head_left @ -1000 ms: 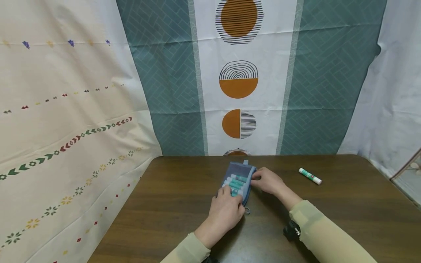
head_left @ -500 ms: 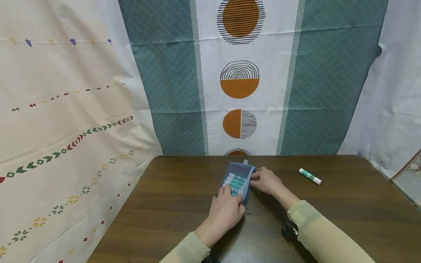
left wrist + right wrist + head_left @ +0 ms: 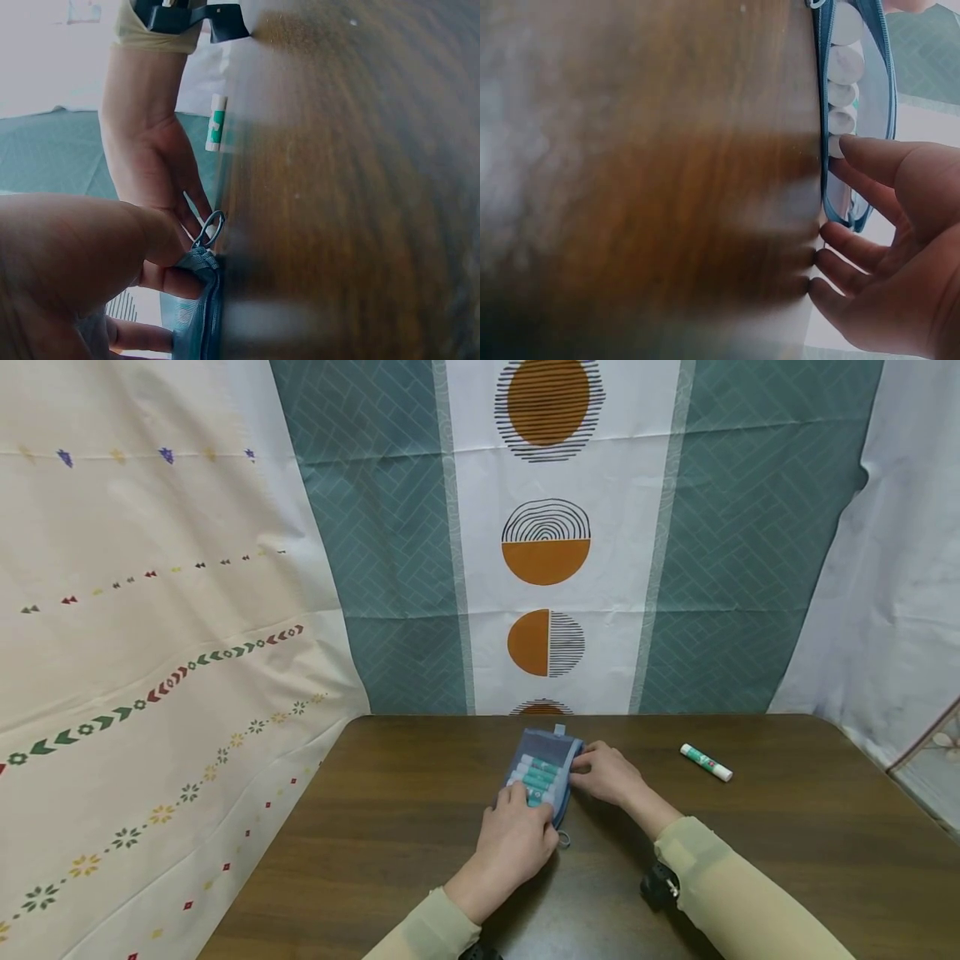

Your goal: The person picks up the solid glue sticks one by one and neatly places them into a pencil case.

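A blue mesh zip pouch (image 3: 550, 745) lies on the table with several white-and-green glue sticks (image 3: 542, 774) inside. My left hand (image 3: 513, 839) holds the pouch's near end, its fingers over the mesh. At the pouch's right side, my right hand (image 3: 609, 774) reaches to the unzipped mouth. In the right wrist view, thumb and index finger pinch the white end of the outermost glue stick (image 3: 835, 146), while the other fingertips rest on the table. More white stick ends (image 3: 846, 64) show in a row in the mouth. Much of that outermost stick is hidden.
One loose glue stick (image 3: 707, 762) lies on the brown wooden table (image 3: 390, 827), right of the pouch. A small metal ring (image 3: 564, 840) hangs at the pouch's near corner. Patterned cloths (image 3: 405, 568) hang behind the table.
The right hand and forearm have shifted very slightly to the left. Pouch, left hand and loose glue stick look the same.
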A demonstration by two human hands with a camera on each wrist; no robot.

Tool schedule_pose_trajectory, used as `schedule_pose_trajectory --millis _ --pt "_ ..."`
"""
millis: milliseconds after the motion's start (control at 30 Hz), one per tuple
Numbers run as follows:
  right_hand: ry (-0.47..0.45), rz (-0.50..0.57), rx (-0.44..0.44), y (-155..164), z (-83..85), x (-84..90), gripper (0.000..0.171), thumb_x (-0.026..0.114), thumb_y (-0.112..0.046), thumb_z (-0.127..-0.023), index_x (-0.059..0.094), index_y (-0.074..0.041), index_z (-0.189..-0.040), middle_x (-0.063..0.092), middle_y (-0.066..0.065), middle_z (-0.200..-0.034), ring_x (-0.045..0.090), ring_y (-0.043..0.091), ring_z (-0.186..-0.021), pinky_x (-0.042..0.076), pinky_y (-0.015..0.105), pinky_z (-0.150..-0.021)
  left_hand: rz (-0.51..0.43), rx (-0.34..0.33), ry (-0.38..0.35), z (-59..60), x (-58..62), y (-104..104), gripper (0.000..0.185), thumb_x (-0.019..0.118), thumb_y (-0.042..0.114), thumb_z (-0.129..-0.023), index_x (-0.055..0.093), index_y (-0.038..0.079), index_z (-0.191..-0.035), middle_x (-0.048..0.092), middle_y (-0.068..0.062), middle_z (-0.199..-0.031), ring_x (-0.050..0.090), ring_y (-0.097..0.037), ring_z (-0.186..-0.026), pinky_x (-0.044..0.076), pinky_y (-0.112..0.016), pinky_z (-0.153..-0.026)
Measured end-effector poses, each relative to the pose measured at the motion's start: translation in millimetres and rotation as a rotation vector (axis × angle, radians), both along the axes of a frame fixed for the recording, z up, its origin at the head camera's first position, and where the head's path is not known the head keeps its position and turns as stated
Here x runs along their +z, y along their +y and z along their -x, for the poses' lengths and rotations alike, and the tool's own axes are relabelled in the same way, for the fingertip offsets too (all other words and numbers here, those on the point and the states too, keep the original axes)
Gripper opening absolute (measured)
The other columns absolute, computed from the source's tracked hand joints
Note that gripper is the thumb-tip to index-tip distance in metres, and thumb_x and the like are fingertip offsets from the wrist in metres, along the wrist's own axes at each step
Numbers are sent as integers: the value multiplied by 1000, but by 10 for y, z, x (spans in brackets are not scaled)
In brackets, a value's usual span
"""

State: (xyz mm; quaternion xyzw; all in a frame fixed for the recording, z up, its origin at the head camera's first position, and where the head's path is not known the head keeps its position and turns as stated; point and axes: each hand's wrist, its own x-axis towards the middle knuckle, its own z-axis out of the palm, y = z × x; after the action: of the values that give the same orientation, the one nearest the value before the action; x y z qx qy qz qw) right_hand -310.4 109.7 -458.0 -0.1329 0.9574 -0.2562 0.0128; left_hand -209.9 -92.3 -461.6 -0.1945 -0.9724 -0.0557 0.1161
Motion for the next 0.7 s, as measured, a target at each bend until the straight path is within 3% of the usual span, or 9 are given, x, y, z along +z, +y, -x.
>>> schedule_pose_trajectory --millis 467,700 --pt "-11 112 107 187 -24 0 36 78 -28 -104 80 -5 -132 67 25 -142 60 47 -136 49 64 -110 -12 1 -11 19 -8 -12 21 71 35 -104 82 24 -116 57 -16 -115 56 -31 -102 56 -53 -77" --pt "-10 113 98 306 -106 10 44 77 -32 -105 75 -5 -140 67 21 -146 58 46 -141 46 66 -113 -18 1 -9 9 -17 -13 21 71 35 -103 83 23 -116 57 -16 -115 55 -30 -102 55 -53 -77"
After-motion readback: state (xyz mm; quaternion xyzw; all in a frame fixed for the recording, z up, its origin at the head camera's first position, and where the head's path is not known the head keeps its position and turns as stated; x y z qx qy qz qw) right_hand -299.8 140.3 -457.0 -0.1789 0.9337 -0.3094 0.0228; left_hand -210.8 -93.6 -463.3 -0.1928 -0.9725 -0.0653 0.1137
